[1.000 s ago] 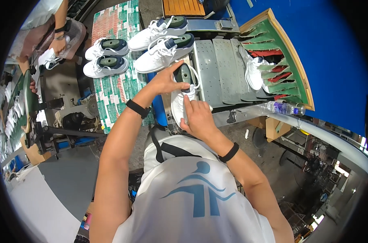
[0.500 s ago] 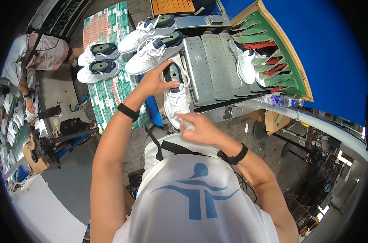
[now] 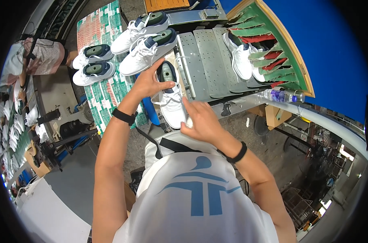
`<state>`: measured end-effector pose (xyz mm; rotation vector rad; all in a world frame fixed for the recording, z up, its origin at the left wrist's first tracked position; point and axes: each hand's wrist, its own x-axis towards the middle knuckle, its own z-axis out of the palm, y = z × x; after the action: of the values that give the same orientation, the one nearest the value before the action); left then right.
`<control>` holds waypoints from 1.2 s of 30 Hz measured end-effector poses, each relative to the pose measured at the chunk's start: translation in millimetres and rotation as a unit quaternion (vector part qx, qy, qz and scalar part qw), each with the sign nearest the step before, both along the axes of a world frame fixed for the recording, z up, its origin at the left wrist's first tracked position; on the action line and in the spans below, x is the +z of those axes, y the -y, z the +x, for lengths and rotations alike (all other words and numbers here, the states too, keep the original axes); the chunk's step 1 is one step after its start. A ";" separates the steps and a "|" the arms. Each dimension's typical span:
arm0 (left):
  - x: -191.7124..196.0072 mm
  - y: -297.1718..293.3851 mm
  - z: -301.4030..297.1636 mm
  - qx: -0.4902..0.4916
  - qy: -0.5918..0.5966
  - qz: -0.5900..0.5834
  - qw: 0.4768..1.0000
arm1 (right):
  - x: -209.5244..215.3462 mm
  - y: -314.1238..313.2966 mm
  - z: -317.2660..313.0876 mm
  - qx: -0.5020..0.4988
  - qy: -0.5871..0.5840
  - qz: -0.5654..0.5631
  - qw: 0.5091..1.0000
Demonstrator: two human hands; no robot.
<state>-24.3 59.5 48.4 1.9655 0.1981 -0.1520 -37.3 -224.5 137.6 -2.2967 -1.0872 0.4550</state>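
Note:
A white lace-up sneaker (image 3: 172, 106) with a dark lining and a green shoe last inside stands toe toward me at the conveyor's near end. My left hand (image 3: 148, 82) grips it at the collar, thumb by the tongue and fingers round the far left side. On the shoe's right side lies my right hand (image 3: 204, 123), its fingers along the upper near the laces and its thumb by the toe. A small white wad (image 3: 189, 121), perhaps cloth, shows between thumb and fingers, mostly hidden. Just beyond my left hand, two similar sneakers (image 3: 145, 54) stand side by side.
Two more sneakers (image 3: 92, 73) sit on a green-and-white patterned board (image 3: 105, 95) at left. Grey perforated conveyor plates (image 3: 210, 60) lead right to a wood-framed opening with green strips (image 3: 263, 60), where another pair (image 3: 241, 60) sits. A plastic bottle (image 3: 283, 96) lies nearby. Someone works far left.
My right hand has moved from the toe up along the sneaker's right side, its fingers now more extended. My left hand keeps its hold. The whole view has shifted slightly.

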 end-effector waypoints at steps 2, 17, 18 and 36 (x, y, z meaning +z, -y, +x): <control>1.1 1.5 2.3 -0.007 -0.015 0.011 1.000 | -19.7 -9.2 9.3 -0.001 0.019 -0.011 1.000; 25.7 9.2 8.3 -0.006 -0.095 -0.028 0.995 | -28.7 -41.1 -15.1 0.029 -0.017 0.000 0.999; 21.0 7.2 1.9 -0.002 -0.097 -0.030 0.995 | -20.0 -44.3 -17.5 -0.006 -0.101 0.015 0.995; -13.6 67.6 -76.0 0.294 -0.051 0.002 0.955 | -66.4 -44.4 -19.4 -0.332 -0.474 0.091 0.810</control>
<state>-100.3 -8.1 34.8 1.8227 0.8376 0.1371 -56.7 -180.2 71.2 -1.7079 0.1702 0.9804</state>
